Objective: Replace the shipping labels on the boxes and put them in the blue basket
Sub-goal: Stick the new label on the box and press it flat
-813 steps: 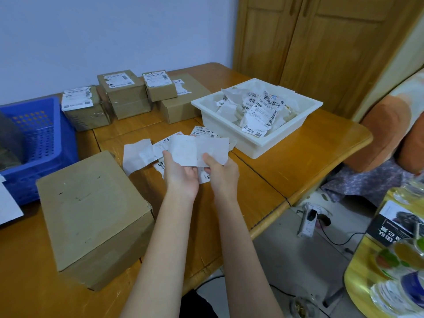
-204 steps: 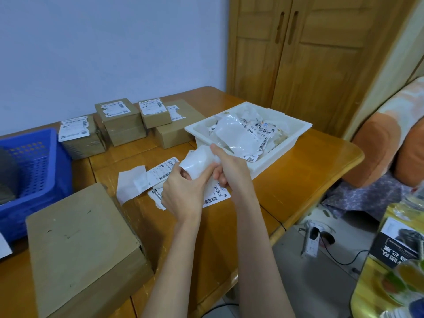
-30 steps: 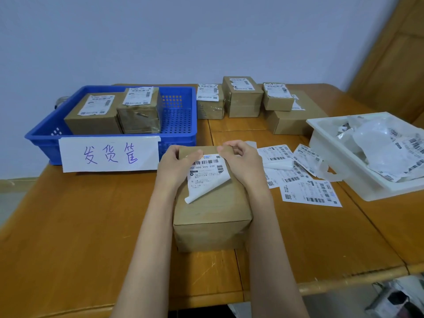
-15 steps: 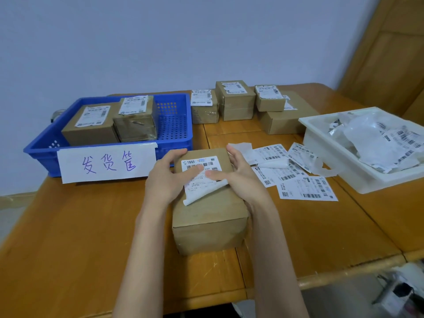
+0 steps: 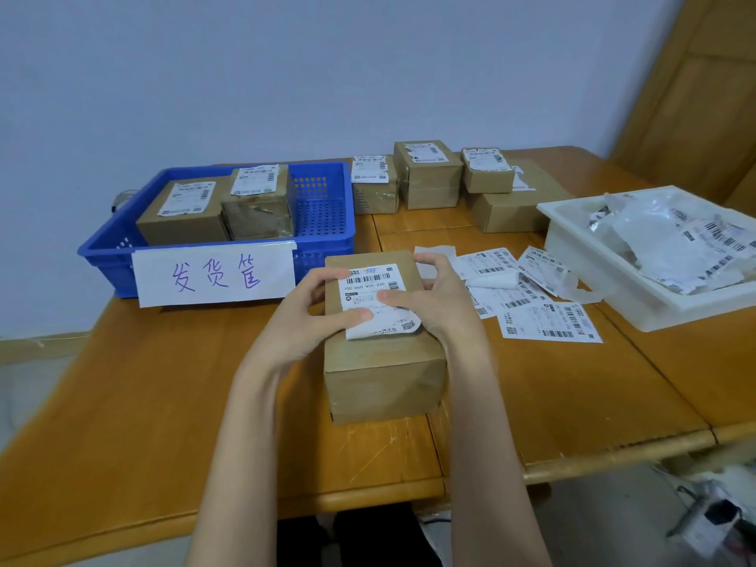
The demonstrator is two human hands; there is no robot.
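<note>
Change: half a second ago the new label (image 5: 374,298) curled up from the box top with its white underside showing. Now more of it lies flat, and only the near edge still lifts.
What that means: I think the sticking step is nearly over. The box looks close to ready for the blue basket.
Left hand (image 5: 304,321): it sits at the left side of the box (image 5: 382,349). The thumb lies flat on the lower part of the label and presses it. The fingers bend a little round the box's left edge.
Right hand (image 5: 435,304): it curves over the right side of the box. The thumb presses the middle of the label. The fingertips reach the far corner.
Box: brown card with a dull, slightly rough look. It has straight edges and square corners. It stands on the surface, just in front of the basket.
Label: thin white paper with black bars and small print. Its near right corner is still rolled up.
Blue basket (image 5: 323,239): hard plastic with rows of small holes in its walls. Two labelled boxes (image 5: 217,212) sit inside, and a white paper sign (image 5: 214,276) hangs on the front.
Waiting boxes (image 5: 429,173): more brown boxes wait behind, near the wall.
Loose labels (image 5: 532,296): flat sheets lie spread on the surface to the right.
White tray (image 5: 572,235): smooth plastic, full of crumpled shiny backing paper.
Surface (image 5: 143,403): shiny orange-brown wood with a few scratches.
</note>
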